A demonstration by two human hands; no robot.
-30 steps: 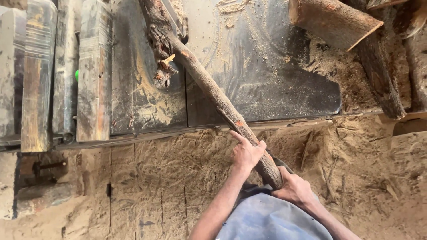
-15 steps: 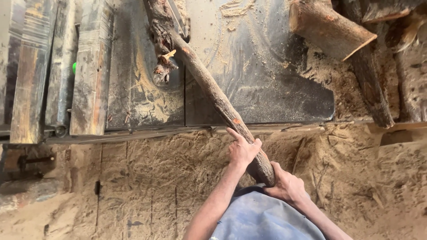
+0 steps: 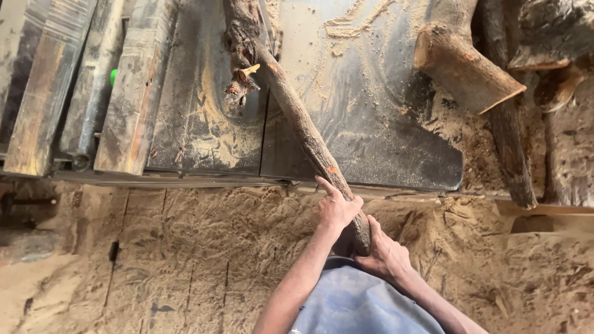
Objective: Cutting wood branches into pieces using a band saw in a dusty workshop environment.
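A long, rough branch [image 3: 297,117] is lying across the dark metal saw table [image 3: 371,124], running from its gnarled far end down to the near edge, where both hands are gripping its thick near end. The left hand [image 3: 336,209] is wrapping over the top with the forefinger stretched along the bark, while the right hand [image 3: 383,252] is closing around the butt from below. A cut log [image 3: 461,65] is resting at the far right, weathered planks [image 3: 133,93] are lying on the left, and sawdust-covered ground [image 3: 185,260] is spreading nearest; no packages, labels or signs are showing
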